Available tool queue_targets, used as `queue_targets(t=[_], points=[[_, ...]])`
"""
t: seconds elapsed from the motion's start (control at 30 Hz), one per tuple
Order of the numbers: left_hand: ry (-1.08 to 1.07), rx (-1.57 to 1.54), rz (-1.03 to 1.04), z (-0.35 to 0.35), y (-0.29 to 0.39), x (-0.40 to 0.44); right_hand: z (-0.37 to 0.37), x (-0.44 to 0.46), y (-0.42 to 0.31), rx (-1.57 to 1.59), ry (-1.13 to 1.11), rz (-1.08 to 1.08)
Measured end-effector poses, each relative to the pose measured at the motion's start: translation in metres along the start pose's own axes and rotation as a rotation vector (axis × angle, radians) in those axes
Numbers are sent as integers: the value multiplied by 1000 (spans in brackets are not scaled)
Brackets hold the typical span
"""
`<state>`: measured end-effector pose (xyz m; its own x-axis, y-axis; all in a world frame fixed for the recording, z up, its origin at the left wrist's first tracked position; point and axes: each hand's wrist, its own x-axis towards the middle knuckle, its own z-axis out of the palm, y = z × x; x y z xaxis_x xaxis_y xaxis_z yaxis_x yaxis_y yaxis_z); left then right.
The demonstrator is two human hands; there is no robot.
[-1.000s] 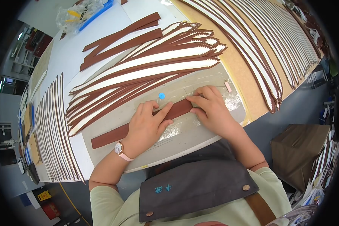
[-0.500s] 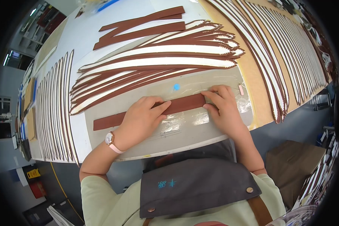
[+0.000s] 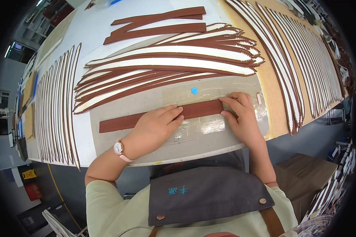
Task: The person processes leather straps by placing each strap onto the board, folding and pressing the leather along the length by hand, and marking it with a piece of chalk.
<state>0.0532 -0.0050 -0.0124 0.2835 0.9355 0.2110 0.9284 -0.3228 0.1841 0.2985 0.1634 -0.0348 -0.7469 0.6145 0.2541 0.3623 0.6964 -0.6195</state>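
Observation:
A flat reddish-brown strip (image 3: 203,109), looking like leather, lies lengthwise on a grey work mat (image 3: 209,144). My left hand (image 3: 158,126), with a watch at the wrist, rests across the strip's middle, thumb and fingers closed along its edges. At the right end of the strip my right hand (image 3: 239,116) holds the short edge between thumb and fingers. Just beyond the strip is a small blue round spot (image 3: 194,91). A little pink piece (image 3: 259,99) lies right of my right hand.
A pile of brown-edged white strips (image 3: 166,63) with jagged right ends lies behind the mat. Plain brown strips (image 3: 158,33) rest farther back. Rows of similar narrow strips line the left side (image 3: 57,106) and the brown board at right (image 3: 312,63). The table's front edge (image 3: 178,162) is near my apron.
The whole view has shifted and turned slightly, so things appear a little farther right. Both hands stay on the brown strip, with almost no movement relative to it.

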Motion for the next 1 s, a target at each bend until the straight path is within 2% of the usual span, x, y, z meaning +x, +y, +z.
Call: queue_targets(t=[0.5, 0.8, 1.0], points=[[38, 24, 2, -3, 4, 3, 0, 0, 0, 27, 15, 4], [-59, 26, -4, -8, 4, 5, -7, -3, 5, 102, -25, -2], [-48, 9, -31, -8, 6, 6, -10, -5, 14, 167, -45, 1]])
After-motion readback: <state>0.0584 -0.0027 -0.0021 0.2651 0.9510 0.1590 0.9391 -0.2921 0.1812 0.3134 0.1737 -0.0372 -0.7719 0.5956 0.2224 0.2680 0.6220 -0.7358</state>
